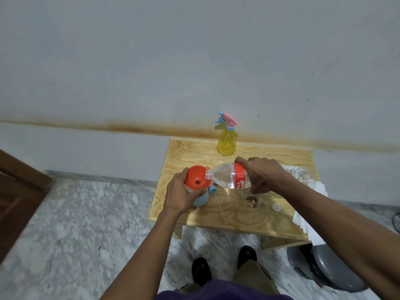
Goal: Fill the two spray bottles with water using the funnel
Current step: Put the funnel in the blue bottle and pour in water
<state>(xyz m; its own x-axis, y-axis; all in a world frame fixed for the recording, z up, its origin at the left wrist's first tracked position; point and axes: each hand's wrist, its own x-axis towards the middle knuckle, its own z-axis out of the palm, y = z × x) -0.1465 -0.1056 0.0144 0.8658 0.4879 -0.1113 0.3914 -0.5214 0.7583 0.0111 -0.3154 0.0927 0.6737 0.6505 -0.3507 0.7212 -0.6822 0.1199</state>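
Observation:
An orange funnel (pixel 195 178) sits in the neck of a blue spray bottle (pixel 201 200) at the left edge of the wooden table (pixel 238 215). My left hand (pixel 180 194) grips that bottle just under the funnel. My right hand (pixel 259 174) holds a clear water bottle with a red label (pixel 229 175) tipped almost flat, its mouth resting on the funnel's rim. A yellow spray bottle (pixel 226 142) with a pink and blue trigger head stands upright at the table's back edge. A blue spray head piece (pixel 213 189) with its thin tube lies on the table beside the blue bottle.
A white cap (pixel 276 207) lies on the table's right side. An empty clear plastic bottle (pixel 300 176) and white papers (pixel 311 213) sit at the right edge. A grey bin (pixel 331 269) stands on the marble floor to the right. A wall rises behind the table.

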